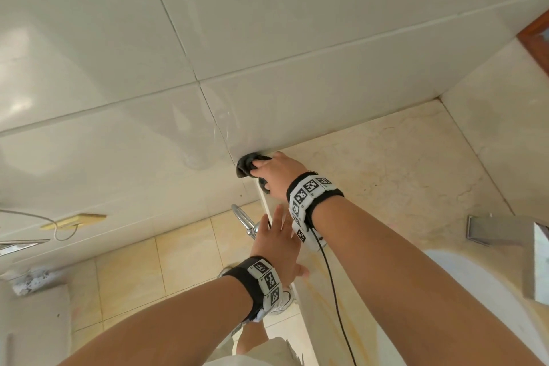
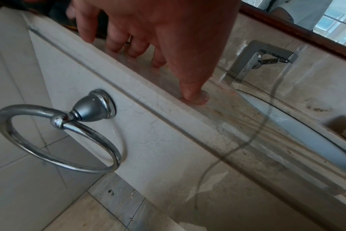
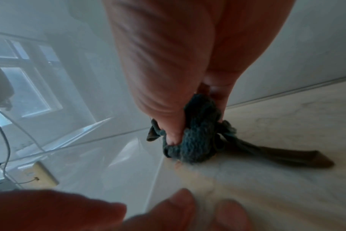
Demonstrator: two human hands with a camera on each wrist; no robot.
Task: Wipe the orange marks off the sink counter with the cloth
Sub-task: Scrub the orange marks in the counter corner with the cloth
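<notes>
Right hand: the right hand [image 1: 274, 171] clenches a bunched dark cloth [image 3: 196, 140], pressing it onto the sink counter [image 1: 401, 163] in the far corner where counter meets the tiled wall [image 1: 208, 38].
Left hand: the left hand [image 1: 277, 242] lies flat with fingers straight, thumb [image 2: 193, 92] planted on the counter's front edge, holding nothing.
Marks: faint orange streaks [image 1: 322, 285] show on the counter behind the left fingers, near the basin [image 2: 298, 123]; a pale orange smear [image 3: 193, 176] sits just short of the cloth.
Progress: apparently partway, with streaks left to wipe.
Nearby: a towel ring [image 2: 55, 139] hangs below the thumb; the faucet [image 2: 255, 59] stands beyond it.
</notes>
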